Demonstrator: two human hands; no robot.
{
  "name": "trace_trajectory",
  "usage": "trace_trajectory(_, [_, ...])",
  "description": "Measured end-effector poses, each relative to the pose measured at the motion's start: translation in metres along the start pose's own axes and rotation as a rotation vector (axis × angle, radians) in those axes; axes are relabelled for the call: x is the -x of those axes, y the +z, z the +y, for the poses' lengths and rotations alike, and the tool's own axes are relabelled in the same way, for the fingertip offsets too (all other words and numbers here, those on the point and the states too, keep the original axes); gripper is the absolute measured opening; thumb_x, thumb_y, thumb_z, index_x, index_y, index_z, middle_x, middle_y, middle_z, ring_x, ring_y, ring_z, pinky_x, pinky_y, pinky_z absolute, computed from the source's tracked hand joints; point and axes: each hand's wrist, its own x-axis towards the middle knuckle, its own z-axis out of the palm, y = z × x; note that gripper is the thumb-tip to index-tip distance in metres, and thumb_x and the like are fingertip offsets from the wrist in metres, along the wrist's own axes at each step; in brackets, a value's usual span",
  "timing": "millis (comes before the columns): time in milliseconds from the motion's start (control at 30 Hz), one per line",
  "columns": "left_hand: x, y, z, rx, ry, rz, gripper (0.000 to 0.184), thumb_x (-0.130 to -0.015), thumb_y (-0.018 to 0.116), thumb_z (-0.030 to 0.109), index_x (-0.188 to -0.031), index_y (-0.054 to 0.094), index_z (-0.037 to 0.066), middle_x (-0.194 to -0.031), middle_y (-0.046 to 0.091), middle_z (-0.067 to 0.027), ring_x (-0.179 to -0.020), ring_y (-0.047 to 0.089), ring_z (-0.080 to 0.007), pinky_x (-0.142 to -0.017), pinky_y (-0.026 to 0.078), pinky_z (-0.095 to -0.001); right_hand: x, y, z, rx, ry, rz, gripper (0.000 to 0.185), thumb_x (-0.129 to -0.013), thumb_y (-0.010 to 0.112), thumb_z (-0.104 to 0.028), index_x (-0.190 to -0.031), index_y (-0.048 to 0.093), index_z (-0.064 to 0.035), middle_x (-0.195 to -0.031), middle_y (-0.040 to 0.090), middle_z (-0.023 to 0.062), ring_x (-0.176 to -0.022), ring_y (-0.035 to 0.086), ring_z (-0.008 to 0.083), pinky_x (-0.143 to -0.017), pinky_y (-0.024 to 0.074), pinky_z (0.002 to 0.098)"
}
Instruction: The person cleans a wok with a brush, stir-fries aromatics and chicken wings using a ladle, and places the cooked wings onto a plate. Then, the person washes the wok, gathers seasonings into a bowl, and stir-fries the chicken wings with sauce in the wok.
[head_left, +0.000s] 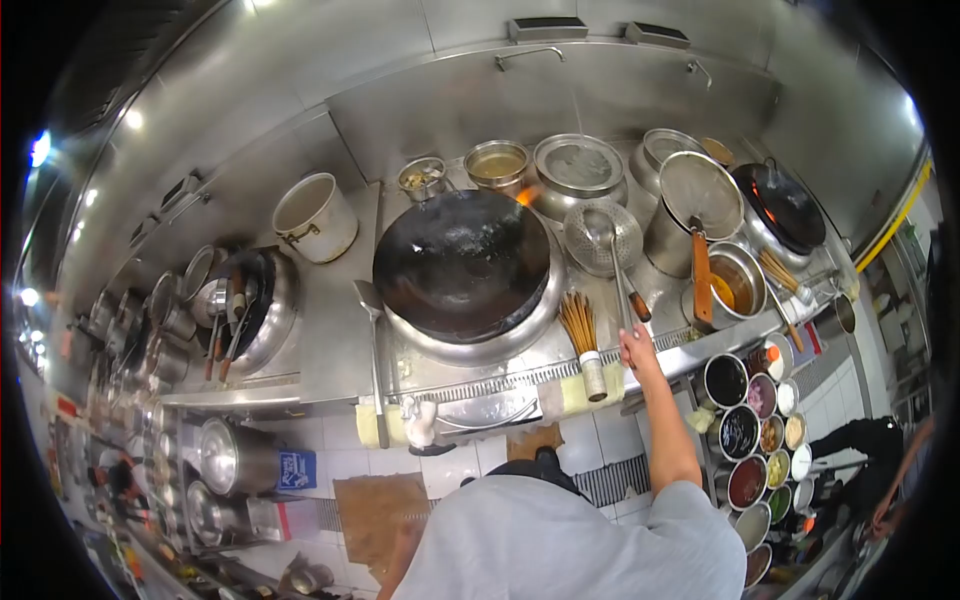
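Note:
My right hand [636, 346] is closed around a long metal handle at the stove's front edge. That handle appears to belong to the ladle [599, 228], whose bowl rests over a round perforated strainer [577, 248]. A second handle with a wooden end lies close by. Left of this hand stands a bamboo wok brush [580, 325] with a white-wrapped grip. A large dark wok [462, 265] sits on the burner ring, wet and shiny inside. My left hand [408, 535] hangs low beside my body, blurred, and its fingers cannot be made out.
A wok spatula [371, 330] leans at the wok's left. Behind stand a tall pot [316, 218], a pot of yellowish liquid [497, 162] and a lidded pot [578, 163]; flame shows near the wok's rim. Seasoning containers [740, 430] line the right. Another person [860, 460] is beyond them.

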Motion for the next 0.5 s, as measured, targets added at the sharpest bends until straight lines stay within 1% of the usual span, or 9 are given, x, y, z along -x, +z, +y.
trace_trajectory(67, [0.009,0.005,-0.003,-0.002,0.027,0.033,0.018,-0.094,0.058,0.020,-0.089,0.065,0.004,-0.075,0.060,-0.0048,-0.064,0.058,-0.0146,-0.054,0.049,-0.0313,-0.015,0.038,-0.043,-0.359,0.071,-0.124,0.023,-0.093,0.063,-0.023,-0.112,0.054,-0.0123,-0.071,0.053,-0.0006,-0.047,0.044,0.0073,-0.039,0.0343,0.0268])
trace_trajectory(100, [0.013,0.007,-0.009,-0.002,0.035,0.047,0.018,-0.094,0.058,0.020,-0.089,0.065,0.004,-0.075,0.060,-0.0048,-0.064,0.057,-0.0145,-0.054,0.049,-0.0313,-0.037,0.045,-0.057,-0.463,0.091,-0.188,0.019,-0.094,0.062,-0.024,-0.107,0.054,-0.0133,-0.070,0.052,-0.0011,-0.046,0.042,0.0073,-0.038,0.0328,0.0261])
trace_trajectory(200, [0.023,0.002,-0.029,0.057,-0.191,0.021,0.018,-0.093,0.060,0.018,-0.099,0.067,0.003,-0.079,0.064,-0.0072,-0.068,0.062,-0.0143,-0.054,0.052,-0.0304,-0.108,0.070,-0.100,-0.620,0.078,-0.292,0.012,-0.096,0.058,-0.023,-0.094,0.051,-0.0133,-0.068,0.050,-0.0018,-0.044,0.039,0.0065,-0.038,0.0299,0.0248])
trace_trajectory(233, [0.026,0.003,-0.009,0.060,-0.188,0.037,0.018,-0.093,0.060,0.018,-0.099,0.067,0.003,-0.079,0.064,-0.0072,-0.068,0.062,-0.0143,-0.054,0.052,-0.0304,-0.138,0.075,-0.110,-0.620,0.079,-0.309,0.012,-0.096,0.058,-0.023,-0.094,0.051,-0.0133,-0.068,0.050,-0.0018,-0.044,0.039,0.0065,-0.038,0.0299,0.0248])
trace_trajectory(300, [0.043,0.004,0.048,-0.004,-0.426,0.158,0.017,-0.091,0.062,0.017,-0.098,0.066,0.002,-0.079,0.064,-0.0076,-0.066,0.064,-0.0160,-0.049,0.052,-0.0315,-0.196,0.085,-0.130,-0.448,0.170,-0.278,0.012,-0.097,0.055,-0.019,-0.089,0.048,-0.0120,-0.065,0.048,-0.0016,-0.044,0.039,0.0061,-0.037,0.0295,0.0254])
trace_trajectory(333, [0.044,0.006,0.041,0.011,-0.426,0.176,0.017,-0.091,0.062,0.017,-0.098,0.066,0.002,-0.079,0.064,-0.0076,-0.066,0.064,-0.0160,-0.049,0.052,-0.0315,-0.201,0.100,-0.151,-0.275,0.135,-0.153,0.013,-0.097,0.051,-0.015,-0.086,0.046,-0.0107,-0.061,0.045,-0.0020,-0.044,0.039,0.0064,-0.036,0.0285,0.0254])
trace_trajectory(400, [0.052,0.000,-0.015,0.263,-0.371,0.320,0.014,-0.089,0.063,0.013,-0.097,0.065,0.001,-0.076,0.064,-0.0081,-0.062,0.063,-0.0166,-0.046,0.051,-0.0312,-0.234,0.114,-0.165,-0.016,0.142,-0.132,0.014,-0.097,0.050,-0.013,-0.085,0.045,-0.0101,-0.059,0.042,-0.0023,-0.043,0.039,0.0068,-0.035,0.0282,0.0249])
trace_trajectory(433, [0.053,-0.001,-0.008,0.272,-0.373,0.330,0.014,-0.089,0.063,0.013,-0.097,0.065,0.001,-0.076,0.064,-0.0081,-0.062,0.063,-0.0166,-0.046,0.051,-0.0312,-0.237,0.121,-0.174,-0.008,0.141,-0.144,0.014,-0.097,0.050,-0.013,-0.085,0.045,-0.0101,-0.059,0.042,-0.0023,-0.043,0.039,0.0068,-0.035,0.0282,0.0249])
trace_trajectory(500, [0.055,-0.007,0.008,0.323,-0.496,0.403,0.010,-0.087,0.064,0.008,-0.094,0.065,0.001,-0.077,0.064,-0.0094,-0.060,0.062,-0.0170,-0.047,0.051,-0.0316,-0.237,0.128,-0.189,-0.343,0.208,-0.190,0.015,-0.095,0.051,-0.010,-0.082,0.045,-0.0094,-0.056,0.042,-0.0016,-0.043,0.040,0.0075,-0.036,0.0284,0.0231])
